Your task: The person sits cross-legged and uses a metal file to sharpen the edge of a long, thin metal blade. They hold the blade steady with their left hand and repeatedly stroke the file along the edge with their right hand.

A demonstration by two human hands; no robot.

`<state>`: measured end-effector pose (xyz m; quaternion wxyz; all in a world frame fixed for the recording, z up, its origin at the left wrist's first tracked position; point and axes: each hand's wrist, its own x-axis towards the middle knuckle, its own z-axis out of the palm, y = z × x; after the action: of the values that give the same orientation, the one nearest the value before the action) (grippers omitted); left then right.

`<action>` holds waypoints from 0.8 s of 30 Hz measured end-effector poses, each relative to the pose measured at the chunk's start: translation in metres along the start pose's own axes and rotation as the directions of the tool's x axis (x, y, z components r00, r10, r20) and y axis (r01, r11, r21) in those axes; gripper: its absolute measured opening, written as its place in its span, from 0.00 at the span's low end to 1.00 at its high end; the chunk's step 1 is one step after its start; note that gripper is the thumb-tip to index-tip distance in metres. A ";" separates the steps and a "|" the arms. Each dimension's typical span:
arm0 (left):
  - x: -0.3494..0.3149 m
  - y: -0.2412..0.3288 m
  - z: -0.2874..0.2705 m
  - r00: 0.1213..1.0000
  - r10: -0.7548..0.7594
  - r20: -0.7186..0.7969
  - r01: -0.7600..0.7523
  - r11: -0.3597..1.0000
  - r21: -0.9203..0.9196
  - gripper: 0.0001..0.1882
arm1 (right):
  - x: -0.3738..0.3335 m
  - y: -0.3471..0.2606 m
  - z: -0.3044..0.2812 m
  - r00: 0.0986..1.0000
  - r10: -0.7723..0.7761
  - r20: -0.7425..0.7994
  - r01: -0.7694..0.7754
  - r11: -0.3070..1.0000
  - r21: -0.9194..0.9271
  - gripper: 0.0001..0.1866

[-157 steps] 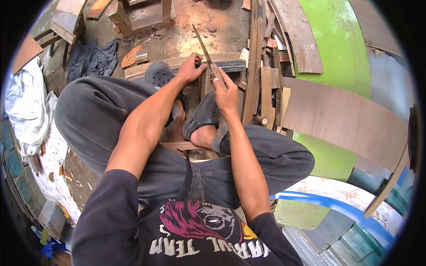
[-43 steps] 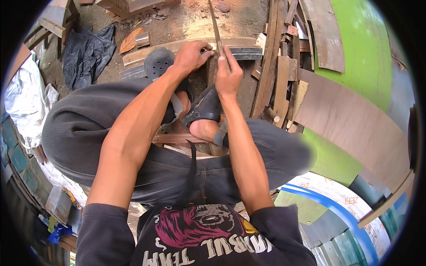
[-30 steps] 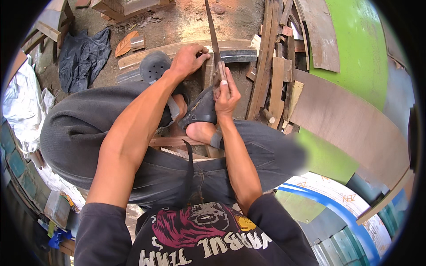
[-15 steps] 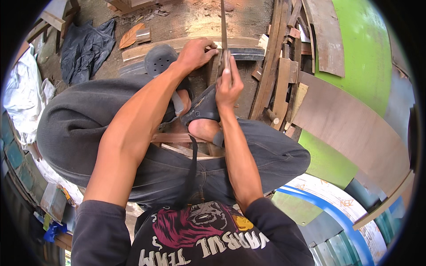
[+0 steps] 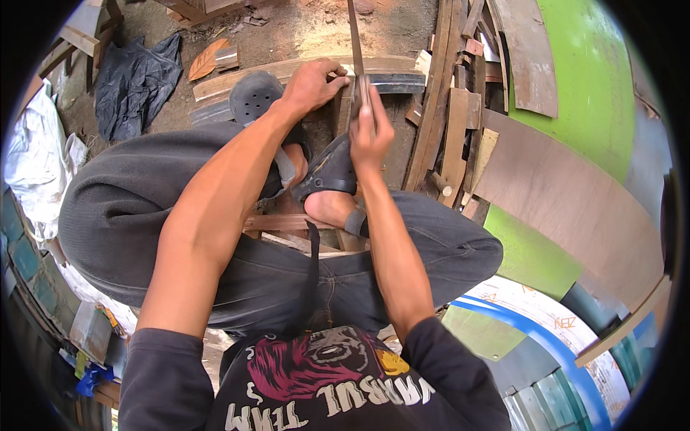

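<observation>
My right hand (image 5: 371,142) is wrapped around the handle of a handsaw, whose long thin blade (image 5: 355,36) points away from me and shows nearly edge-on. The blade crosses a pale wooden plank (image 5: 392,65) that lies crosswise on the ground. Just left of the blade, my left hand (image 5: 310,86) presses down with bent fingers and thumb on the wood. A narrow upright-running wood strip (image 5: 343,111) sits below that hand, between my feet. Dark clogs, the left one (image 5: 256,98) and the right one (image 5: 329,170), rest against the wood.
Stacked timber offcuts (image 5: 454,144) lie to the right, beside a curved-looking brown plywood sheet (image 5: 568,187) and a green panel (image 5: 589,93). A black plastic sheet (image 5: 136,86) and white cloth (image 5: 39,158) are at left. Sawdust (image 5: 323,42) covers ground ahead.
The far end of the saw blade has swung slightly left, and my right hand has shifted very little. My left hand stays on the wood.
</observation>
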<state>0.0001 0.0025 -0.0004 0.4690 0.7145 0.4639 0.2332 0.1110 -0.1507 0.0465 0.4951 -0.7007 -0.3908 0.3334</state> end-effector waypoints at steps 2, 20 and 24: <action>-0.002 -0.001 -0.002 1.000 -0.012 0.017 0.012 1.000 0.004 0.15 | 0.044 0.005 0.014 0.996 0.069 -0.051 -0.066 0.996 0.059 0.24; -0.004 -0.001 -0.004 0.999 -0.014 0.036 0.011 0.997 0.082 0.16 | -0.001 -0.018 0.004 0.991 0.119 -0.063 -0.118 0.993 0.024 0.24; -0.010 -0.009 -0.013 0.998 -0.070 0.005 0.069 0.994 0.079 0.16 | -0.125 -0.071 -0.054 0.997 0.065 0.031 -0.058 0.983 -0.172 0.25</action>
<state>-0.0183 0.0002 -0.0015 0.4503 0.7167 0.4954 0.1954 0.0831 -0.2697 0.1396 0.4156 -0.7461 -0.4050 0.3264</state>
